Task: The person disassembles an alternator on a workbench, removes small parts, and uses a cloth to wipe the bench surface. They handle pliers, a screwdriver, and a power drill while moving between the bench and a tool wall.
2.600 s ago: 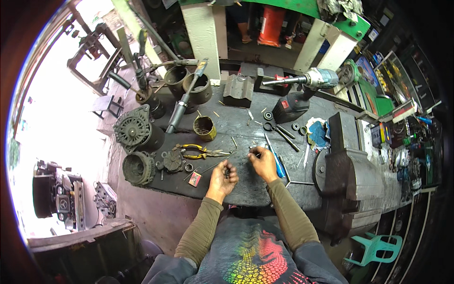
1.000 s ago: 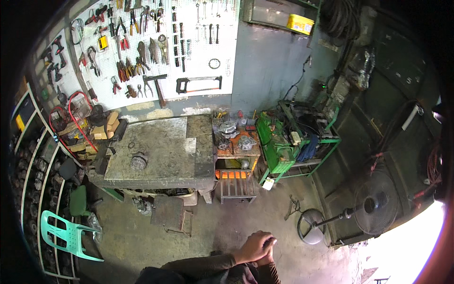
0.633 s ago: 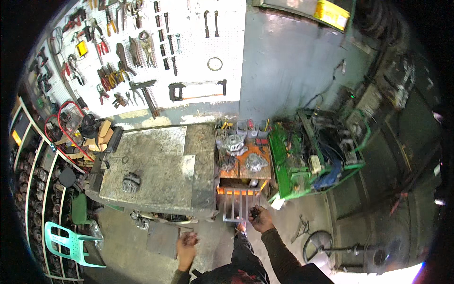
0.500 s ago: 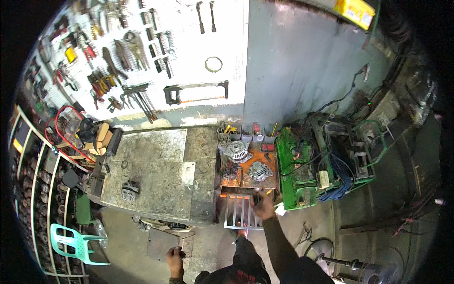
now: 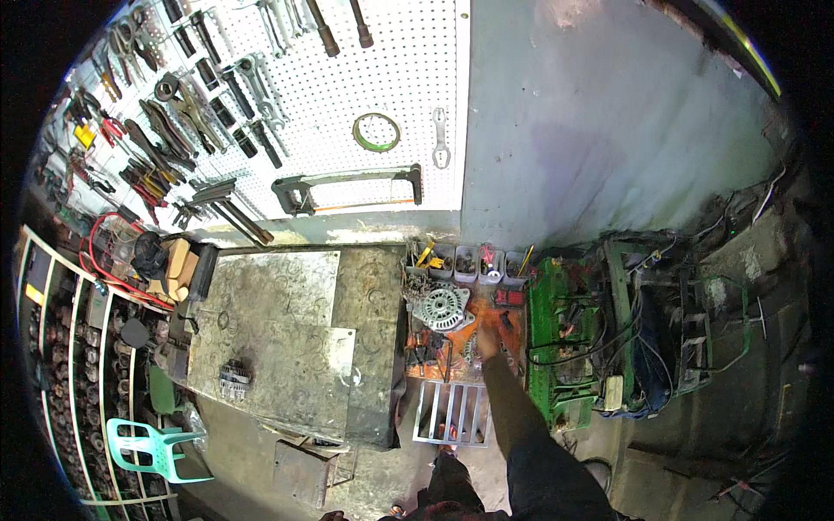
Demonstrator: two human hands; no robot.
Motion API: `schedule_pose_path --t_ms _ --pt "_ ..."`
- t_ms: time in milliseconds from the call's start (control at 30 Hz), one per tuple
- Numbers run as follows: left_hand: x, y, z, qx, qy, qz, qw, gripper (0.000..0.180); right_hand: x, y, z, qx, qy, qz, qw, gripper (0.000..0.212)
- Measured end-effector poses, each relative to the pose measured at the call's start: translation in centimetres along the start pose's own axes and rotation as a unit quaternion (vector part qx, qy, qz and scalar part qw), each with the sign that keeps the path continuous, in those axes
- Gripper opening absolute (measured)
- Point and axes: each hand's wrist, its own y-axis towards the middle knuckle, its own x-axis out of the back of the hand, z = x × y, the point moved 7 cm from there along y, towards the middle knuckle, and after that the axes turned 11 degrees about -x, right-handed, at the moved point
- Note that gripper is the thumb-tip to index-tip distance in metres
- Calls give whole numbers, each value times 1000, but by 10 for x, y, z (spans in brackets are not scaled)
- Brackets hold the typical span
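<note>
My right hand (image 5: 486, 332) reaches over the orange top of a small tool cart (image 5: 456, 372). It is right beside a round silver alternator (image 5: 443, 308); whether it touches it I cannot tell. Its fingers are blurred, and what they may hold is hidden. My forearm partly covers a second silver alternator part (image 5: 471, 349) on the cart. Several hand tools (image 5: 426, 347) lie left of it. Only a sliver of my left hand (image 5: 333, 516) shows at the lower edge, its fingers hidden.
Left of the cart stands a worn metal workbench (image 5: 287, 347) with a small finned metal part (image 5: 234, 380). A green machine frame (image 5: 556, 347) is close on the right. Small bins (image 5: 466, 263) line the cart's back. Tools hang on a white pegboard (image 5: 330, 104).
My right hand has moved forward from the cart's front edge to beside the alternator. My left hand has dropped almost out of view. The view has shifted.
</note>
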Motion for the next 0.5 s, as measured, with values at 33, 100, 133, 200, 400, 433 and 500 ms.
schedule_pose_path --t_ms 33,100,133,200,400,433,500 --pt "2 2 8 4 -25 -5 1000 30 -17 -27 -30 27 -144 3 989 48" --pt "6 8 22 19 -45 -8 999 28 -45 -107 -95 27 -218 53 974 44" --pt "7 13 26 19 -51 -1 999 28 -50 -150 -135 -43 -206 113 971 44" --pt "12 27 30 15 -54 21 998 29 -48 -237 -202 -202 -160 188 948 49" --pt "-1 111 -16 -36 -55 140 988 27 19 -372 -269 -175 -231 42 956 44" --pt "-19 129 -36 -55 -46 177 982 27 20 -378 -269 -156 -318 102 930 39" --pt "-78 155 -83 -107 -22 267 958 26 62 -396 -245 -141 -201 -39 969 31"
